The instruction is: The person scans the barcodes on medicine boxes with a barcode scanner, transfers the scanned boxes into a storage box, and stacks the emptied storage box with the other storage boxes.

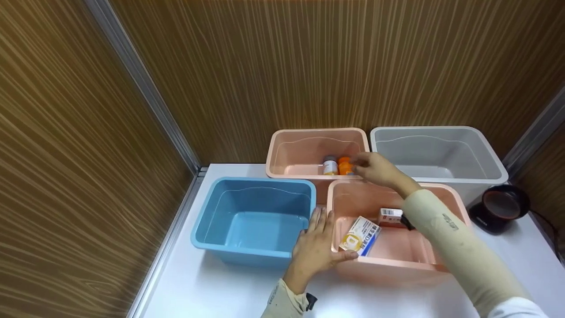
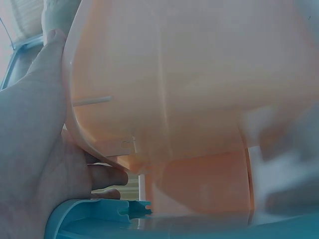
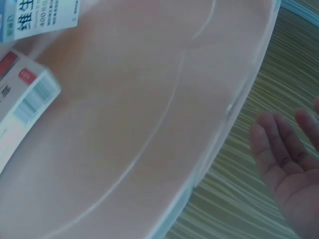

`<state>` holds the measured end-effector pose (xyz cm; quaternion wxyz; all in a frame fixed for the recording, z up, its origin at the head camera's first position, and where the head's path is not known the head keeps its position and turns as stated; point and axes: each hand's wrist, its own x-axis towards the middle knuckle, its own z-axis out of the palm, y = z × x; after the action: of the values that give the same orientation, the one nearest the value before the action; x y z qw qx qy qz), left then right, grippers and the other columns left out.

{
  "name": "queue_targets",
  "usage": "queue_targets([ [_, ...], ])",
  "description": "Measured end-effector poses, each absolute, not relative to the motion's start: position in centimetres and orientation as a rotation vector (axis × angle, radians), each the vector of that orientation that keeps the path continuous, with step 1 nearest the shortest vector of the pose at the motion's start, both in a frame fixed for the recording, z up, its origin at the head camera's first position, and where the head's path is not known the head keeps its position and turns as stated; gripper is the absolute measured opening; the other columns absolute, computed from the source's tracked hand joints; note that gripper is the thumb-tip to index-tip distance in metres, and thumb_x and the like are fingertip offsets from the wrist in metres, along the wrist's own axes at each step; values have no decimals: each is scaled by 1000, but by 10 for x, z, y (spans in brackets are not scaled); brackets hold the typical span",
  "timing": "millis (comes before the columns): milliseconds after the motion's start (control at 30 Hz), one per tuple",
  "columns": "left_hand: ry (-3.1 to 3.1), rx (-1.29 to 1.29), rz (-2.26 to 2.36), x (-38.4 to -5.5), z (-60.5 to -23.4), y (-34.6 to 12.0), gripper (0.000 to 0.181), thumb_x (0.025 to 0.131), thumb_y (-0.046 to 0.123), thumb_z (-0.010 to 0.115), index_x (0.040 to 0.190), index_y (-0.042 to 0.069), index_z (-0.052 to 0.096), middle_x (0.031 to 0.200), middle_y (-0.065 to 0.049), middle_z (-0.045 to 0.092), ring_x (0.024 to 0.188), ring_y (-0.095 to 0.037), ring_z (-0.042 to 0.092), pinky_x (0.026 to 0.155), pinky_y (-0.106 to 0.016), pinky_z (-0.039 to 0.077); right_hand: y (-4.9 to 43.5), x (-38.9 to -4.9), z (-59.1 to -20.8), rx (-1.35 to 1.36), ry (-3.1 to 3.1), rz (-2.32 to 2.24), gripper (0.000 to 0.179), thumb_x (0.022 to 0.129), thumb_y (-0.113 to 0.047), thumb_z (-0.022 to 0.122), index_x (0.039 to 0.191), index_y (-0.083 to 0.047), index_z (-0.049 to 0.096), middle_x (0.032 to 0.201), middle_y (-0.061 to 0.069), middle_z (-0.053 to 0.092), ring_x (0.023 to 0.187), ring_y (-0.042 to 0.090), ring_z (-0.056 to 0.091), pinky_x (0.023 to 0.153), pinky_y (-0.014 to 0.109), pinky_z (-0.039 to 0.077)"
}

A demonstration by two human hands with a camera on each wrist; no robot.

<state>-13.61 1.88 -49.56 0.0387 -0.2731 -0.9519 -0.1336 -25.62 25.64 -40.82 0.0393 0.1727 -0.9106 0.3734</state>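
My left hand (image 1: 314, 245) rests at the near left corner of the front pink bin (image 1: 399, 264), fingers straight along its side and thumb across the front rim. In the left wrist view, the thumb lies against the bin's rim. Over the right rim of the back pink bin (image 1: 318, 174) is my right hand (image 1: 375, 168), empty, its fingers loosely bent in the right wrist view. Just left of those fingers, inside that bin, stand an orange bottle (image 1: 345, 167) and a white bottle with a grey cap (image 1: 329, 166). The front pink bin holds a white, yellow and blue medicine box (image 1: 361, 236) and a smaller white-and-red box (image 1: 390, 216).
A blue bin (image 1: 256, 229) stands left of the front pink bin, and a grey bin (image 1: 437, 154) at the back right. A black round device (image 1: 501, 207) with a cable sits at the right. Wood-grain panels (image 1: 309, 66) enclose the white table (image 1: 185, 282).
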Motion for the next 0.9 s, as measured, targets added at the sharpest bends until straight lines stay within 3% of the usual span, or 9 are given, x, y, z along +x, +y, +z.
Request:
queue_targets([
  [233, -2907, -822, -404, -140, -494, 16, 122, 63, 94, 21, 152, 11, 16, 157, -9, 8, 143, -22, -1, 93, -54, 41, 266, -240, -406, 573, -2789, 1051, 14, 89, -11, 63, 102, -8, 69, 91, 4, 68, 83, 20, 61, 76, 40, 49],
  [500, -2900, -825, -395, -143, -493, 16, 121, 64, 93, 21, 152, 11, 15, 157, -9, 7, 143, -23, 0, 93, -53, 41, 269, -228, -434, 829, -2862, 965, 26, 83, -4, 65, 109, 0, 65, 85, 4, 65, 74, 18, 59, 67, 37, 50],
  [633, -2892, -830, -377, -142, -494, 16, 121, 65, 93, 21, 152, 10, 15, 156, -10, 8, 143, -24, 2, 94, -52, 41, 267, -219, -458, 1071, -2971, 758, 46, 84, -5, 66, 129, -3, 56, 113, 13, 63, 96, 26, 61, 81, 44, 50],
  [733, -2898, -835, -355, -139, -495, 17, 121, 64, 93, 20, 152, 10, 15, 156, -11, 9, 143, -24, 2, 94, -51, 40, 262, -210, -474, 1206, -3054, 535, 66, 80, -8, 72, 141, -11, 46, 137, 14, 49, 120, 32, 49, 95, 52, 41],
  [800, -2911, -836, -351, -138, -495, 18, 122, 64, 93, 20, 152, 10, 15, 156, -11, 10, 143, -24, 2, 95, -51, 40, 260, -204, -484, 1264, -3083, 353, 79, 75, -14, 78, 145, -14, 40, 143, 16, 41, 127, 36, 41, 98, 56, 35],
  [900, -2923, -834, -370, -137, -494, 22, 121, 63, 93, 21, 153, 12, 14, 157, -9, 10, 143, -22, 0, 96, -51, 39, 260, -195, -494, 1248, -3118, 112, 98, 66, -20, 85, 149, -18, 32, 146, 17, 37, 129, 42, 36, 95, 58, 37],
])
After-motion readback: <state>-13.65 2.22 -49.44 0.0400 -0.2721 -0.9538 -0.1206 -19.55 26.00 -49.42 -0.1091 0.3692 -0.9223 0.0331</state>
